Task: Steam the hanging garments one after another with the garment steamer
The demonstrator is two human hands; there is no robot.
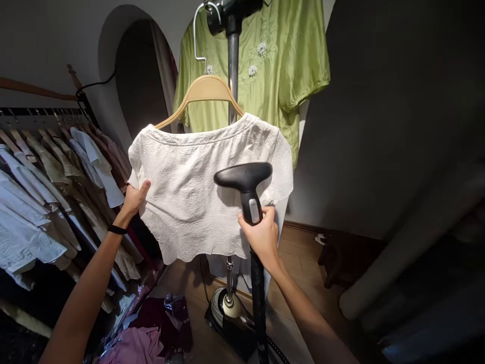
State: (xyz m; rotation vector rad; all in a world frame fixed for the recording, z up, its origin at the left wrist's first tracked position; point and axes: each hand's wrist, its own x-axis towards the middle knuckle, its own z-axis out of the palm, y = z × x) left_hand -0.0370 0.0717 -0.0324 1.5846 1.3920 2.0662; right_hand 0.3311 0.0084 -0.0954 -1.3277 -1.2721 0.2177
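A white short-sleeved blouse [185,187] hangs from a wooden hanger [207,90] hooked at the top of the steamer's pole [233,65]. At the blouse's left side, my left hand [135,198] pinches the fabric near the sleeve. My right hand [261,230] is closed around the handle of a black garment steamer head [244,176]. The steamer head lies over the right half of the blouse; whether it touches the cloth I cannot tell. From the handle a dark hose [258,303] runs down towards the steamer base [227,313] on the floor.
Behind the pole hangs a green embroidered blouse [303,55]. A rack of clothes [49,167] stands on the left, beneath an arched mirror or opening [136,71]. Purple garments and plastic bags [147,338] lie on the floor. A thick pale column-like shape [401,253] slants at right.
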